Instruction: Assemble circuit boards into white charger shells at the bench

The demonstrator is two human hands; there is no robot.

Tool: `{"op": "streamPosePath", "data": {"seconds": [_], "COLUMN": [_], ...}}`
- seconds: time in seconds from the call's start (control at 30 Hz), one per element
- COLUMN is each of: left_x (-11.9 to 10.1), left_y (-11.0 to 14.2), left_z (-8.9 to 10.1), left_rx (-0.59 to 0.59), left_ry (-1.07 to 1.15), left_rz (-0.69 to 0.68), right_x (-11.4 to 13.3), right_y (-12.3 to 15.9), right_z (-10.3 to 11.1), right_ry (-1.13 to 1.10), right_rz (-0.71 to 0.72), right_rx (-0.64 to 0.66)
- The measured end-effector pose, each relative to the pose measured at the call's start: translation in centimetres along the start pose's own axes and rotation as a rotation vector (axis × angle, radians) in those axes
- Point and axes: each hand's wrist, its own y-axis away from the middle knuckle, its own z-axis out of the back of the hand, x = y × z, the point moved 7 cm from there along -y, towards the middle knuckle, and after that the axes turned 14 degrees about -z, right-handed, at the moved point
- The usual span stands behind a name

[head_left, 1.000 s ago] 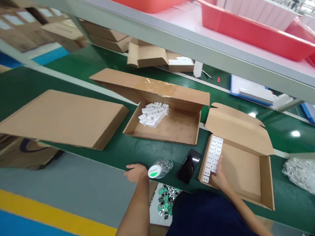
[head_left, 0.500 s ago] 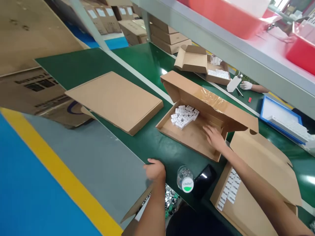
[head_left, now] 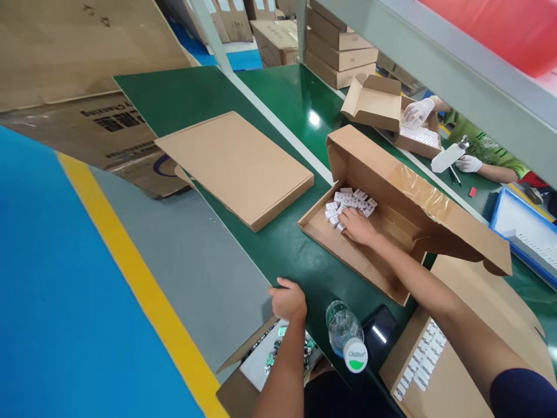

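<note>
My right hand (head_left: 357, 225) reaches into an open cardboard box (head_left: 348, 255) on the green belt and rests on a pile of small white parts (head_left: 350, 201), fingers curled over them. My left hand (head_left: 288, 301) grips the near edge of the green belt (head_left: 261, 249), fingers curled. A second open box (head_left: 461, 348) at the lower right holds rows of the same white parts (head_left: 420, 367) along its left wall.
A plastic water bottle (head_left: 346, 337) and a black phone (head_left: 379, 330) lie between the boxes. A closed flat box (head_left: 237, 164) sits to the left. Another person's gloved hands (head_left: 418, 113) work at a box across the belt. A grey shelf (head_left: 435, 64) runs overhead.
My right hand went from the near box's rows of parts across into the middle box and onto the white pile. My view swung left. The left hand stayed at the belt edge.
</note>
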Motion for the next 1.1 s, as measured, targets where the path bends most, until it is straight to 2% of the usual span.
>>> {"op": "streamPosePath", "data": {"seconds": [0.3, 0.43, 0.57, 0.8, 1.1], "left_x": [-0.1, -0.2, -0.2, -0.1, -0.1], "left_y": [0.1, 0.1, 0.1, 0.0, 0.1], "left_z": [0.0, 0.2, 0.1, 0.1, 0.2], "left_rx": [0.016, 0.021, 0.017, 0.011, 0.006], "left_ry": [-0.024, -0.026, -0.020, -0.022, -0.017], "left_rz": [0.001, -0.003, -0.005, -0.009, -0.006], "right_x": [0.8, 1.4, 1.1, 1.0, 2.7], "right_y": [-3.5, -4.1, -4.5, -6.8, -5.8], "right_z": [0.3, -0.1, -0.5, -1.0, -1.2], "right_ry": [0.095, 0.103, 0.105, 0.168, 0.203], "right_rz": [0.114, 0.125, 0.146, 0.198, 0.229], "right_rx": [0.037, 0.034, 0.047, 0.110, 0.115]}}
